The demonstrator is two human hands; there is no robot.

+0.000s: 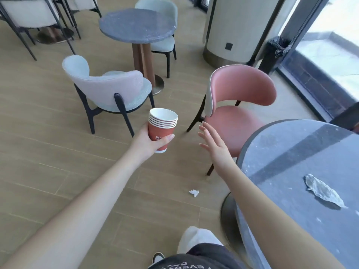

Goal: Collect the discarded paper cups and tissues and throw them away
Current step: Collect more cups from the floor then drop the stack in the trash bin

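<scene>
In a café seating area, over a wood-plank floor:
Left hand: fingers curled round a stack of red paper cups, held upright.
Right hand: fingers spread, holding nothing.
Floor: crumpled tissue beside the table base.
Tabletop: crumpled wrapper.

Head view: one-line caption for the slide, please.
Left hand holds stacked red paper cups; right hand open; crumpled tissue lies on the floor.
</scene>
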